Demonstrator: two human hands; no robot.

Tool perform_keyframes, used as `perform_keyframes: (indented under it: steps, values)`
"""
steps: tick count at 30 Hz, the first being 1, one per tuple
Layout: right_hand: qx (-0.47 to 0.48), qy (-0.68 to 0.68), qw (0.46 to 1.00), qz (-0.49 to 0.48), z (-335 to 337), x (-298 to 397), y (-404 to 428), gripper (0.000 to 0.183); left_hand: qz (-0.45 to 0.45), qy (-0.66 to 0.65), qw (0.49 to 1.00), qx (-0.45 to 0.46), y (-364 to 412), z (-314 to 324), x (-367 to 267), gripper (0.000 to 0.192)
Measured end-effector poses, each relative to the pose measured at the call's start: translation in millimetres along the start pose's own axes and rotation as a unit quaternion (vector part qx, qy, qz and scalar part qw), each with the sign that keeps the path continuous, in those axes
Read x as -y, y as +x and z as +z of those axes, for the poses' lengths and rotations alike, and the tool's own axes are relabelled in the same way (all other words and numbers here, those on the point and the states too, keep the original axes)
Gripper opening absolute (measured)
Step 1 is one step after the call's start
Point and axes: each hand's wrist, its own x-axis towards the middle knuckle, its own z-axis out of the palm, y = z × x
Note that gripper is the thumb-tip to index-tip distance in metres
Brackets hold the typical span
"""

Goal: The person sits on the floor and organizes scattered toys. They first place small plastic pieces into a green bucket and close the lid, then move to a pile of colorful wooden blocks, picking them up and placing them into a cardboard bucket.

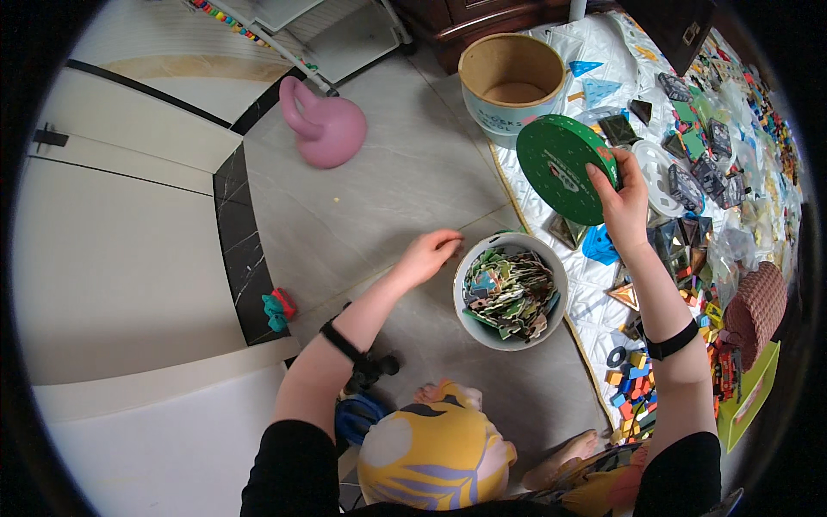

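Note:
My right hand (625,200) holds a round green lid (561,169) by its edge, with the printed top facing me. Below it, on the grey floor, stands a round tub (460,304) filled with jigsaw puzzle pieces (513,291). My left hand (429,257) is just left of the tub's rim, fingers bent together, with nothing visible in it. Behind the lid is a larger round cardboard bucket (471,103), uncovered, its inside showing no contents.
A pink kettlebell-shaped object (333,132) stands on the floor. At right, a white quilted mat (585,329) bears colourful blocks (636,388), small dark boxes (686,187) and plastic bags (733,249). A small teal and red toy (278,310) lies at left.

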Motion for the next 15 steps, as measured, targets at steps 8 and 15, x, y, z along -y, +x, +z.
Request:
perform_keyframes:
  steps: [8,15]
  values:
    - [0.003,-0.005,1.000,0.007,-13.0,3.6,-2.0,0.026,0.207,0.342,0.916,0.024,126.7,23.6,9.5,0.052]
    - [0.025,-0.017,0.999,0.034,-18.7,-1.1,-6.6,0.025,0.203,0.403,0.887,0.096,153.1,47.6,5.5,0.049]
